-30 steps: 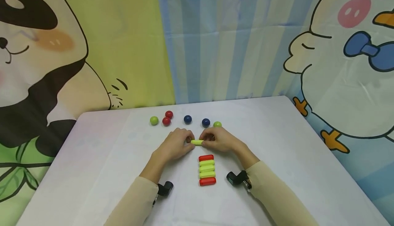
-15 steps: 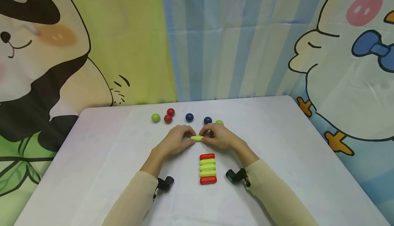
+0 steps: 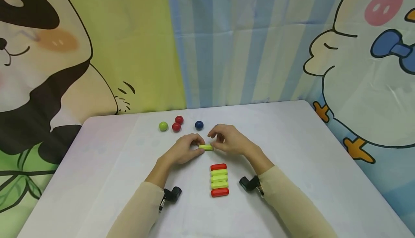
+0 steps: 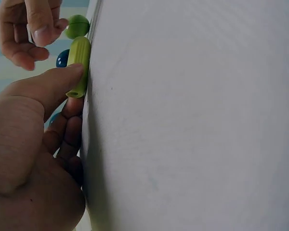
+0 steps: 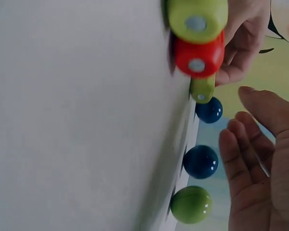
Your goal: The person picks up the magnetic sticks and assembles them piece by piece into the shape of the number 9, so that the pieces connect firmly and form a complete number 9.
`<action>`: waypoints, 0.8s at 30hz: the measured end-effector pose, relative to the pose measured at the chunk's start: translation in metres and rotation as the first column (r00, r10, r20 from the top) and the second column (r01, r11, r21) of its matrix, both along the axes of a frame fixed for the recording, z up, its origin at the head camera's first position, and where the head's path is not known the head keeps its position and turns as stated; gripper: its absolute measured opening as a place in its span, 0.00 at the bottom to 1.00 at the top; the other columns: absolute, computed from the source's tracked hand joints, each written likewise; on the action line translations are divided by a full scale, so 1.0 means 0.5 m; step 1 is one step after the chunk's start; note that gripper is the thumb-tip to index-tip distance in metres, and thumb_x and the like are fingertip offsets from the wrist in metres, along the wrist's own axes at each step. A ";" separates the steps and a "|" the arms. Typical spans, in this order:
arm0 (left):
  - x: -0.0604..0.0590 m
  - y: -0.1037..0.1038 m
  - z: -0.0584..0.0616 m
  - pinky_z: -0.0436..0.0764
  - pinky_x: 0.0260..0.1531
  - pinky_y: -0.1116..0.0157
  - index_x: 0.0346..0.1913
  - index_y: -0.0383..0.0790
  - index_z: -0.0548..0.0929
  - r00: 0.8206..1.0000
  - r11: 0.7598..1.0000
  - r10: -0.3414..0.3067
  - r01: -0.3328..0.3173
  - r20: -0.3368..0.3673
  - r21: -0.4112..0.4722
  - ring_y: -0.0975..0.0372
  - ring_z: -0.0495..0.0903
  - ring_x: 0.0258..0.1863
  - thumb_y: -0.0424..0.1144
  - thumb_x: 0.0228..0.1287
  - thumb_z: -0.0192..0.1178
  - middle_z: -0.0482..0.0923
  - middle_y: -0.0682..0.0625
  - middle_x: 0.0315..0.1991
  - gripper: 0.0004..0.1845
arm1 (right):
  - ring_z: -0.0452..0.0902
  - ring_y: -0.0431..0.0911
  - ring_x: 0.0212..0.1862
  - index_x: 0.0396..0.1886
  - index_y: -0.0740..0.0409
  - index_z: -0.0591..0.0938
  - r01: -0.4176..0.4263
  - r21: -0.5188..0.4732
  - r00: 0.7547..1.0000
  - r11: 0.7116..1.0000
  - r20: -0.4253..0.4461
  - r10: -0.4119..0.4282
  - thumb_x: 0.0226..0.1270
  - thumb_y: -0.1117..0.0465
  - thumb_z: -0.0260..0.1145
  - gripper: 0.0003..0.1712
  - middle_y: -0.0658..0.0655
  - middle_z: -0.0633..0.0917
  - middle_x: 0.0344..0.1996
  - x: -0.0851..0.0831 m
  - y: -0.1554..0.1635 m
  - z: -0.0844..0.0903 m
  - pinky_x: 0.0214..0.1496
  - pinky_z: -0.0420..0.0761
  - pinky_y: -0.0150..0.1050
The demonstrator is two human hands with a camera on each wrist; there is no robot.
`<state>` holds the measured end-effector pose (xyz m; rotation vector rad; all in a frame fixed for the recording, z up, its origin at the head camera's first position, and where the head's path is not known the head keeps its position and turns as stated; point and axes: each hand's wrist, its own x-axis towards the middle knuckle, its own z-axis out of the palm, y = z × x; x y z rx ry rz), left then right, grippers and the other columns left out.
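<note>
A short yellow-green rod (image 3: 206, 147) lies near the middle of the white table; its end shows a silvery disc in the right wrist view. My left hand (image 3: 184, 149) pinches it between thumb and fingers, with the thumb on its side in the left wrist view. Just right of the rod, my right hand (image 3: 234, 140) holds nothing, and its fingers (image 5: 236, 159) are spread from the thumb. Nearer me is a stacked-looking row of rods: a red rod (image 3: 218, 167), several yellow-green rods (image 3: 219, 179), then another red rod (image 3: 219, 192).
Beyond the hands lie a green ball (image 3: 163, 126), two red balls (image 3: 176, 127) and a blue ball (image 3: 199, 125). Another blue ball (image 5: 201, 162) and green ball (image 5: 191, 204) are hidden behind my right hand in the head view. Printed curtains hang behind the table (image 3: 275, 122).
My right hand has let go of the rod's right end and moved slightly up and away, covering two balls in the head view. My left hand still pinches the rod.
</note>
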<state>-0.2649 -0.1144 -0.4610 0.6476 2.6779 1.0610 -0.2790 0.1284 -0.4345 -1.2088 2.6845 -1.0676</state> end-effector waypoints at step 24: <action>-0.002 -0.007 -0.009 0.75 0.58 0.56 0.46 0.51 0.84 0.999 0.999 0.014 -0.015 0.049 0.033 0.62 0.75 0.47 0.42 0.68 0.69 0.79 0.57 0.42 0.07 | 0.73 0.57 0.64 0.62 0.56 0.81 0.151 0.041 0.988 0.988 -0.007 -0.151 0.65 0.60 0.75 0.26 0.58 0.78 0.59 -0.071 0.025 0.014 0.68 0.72 0.57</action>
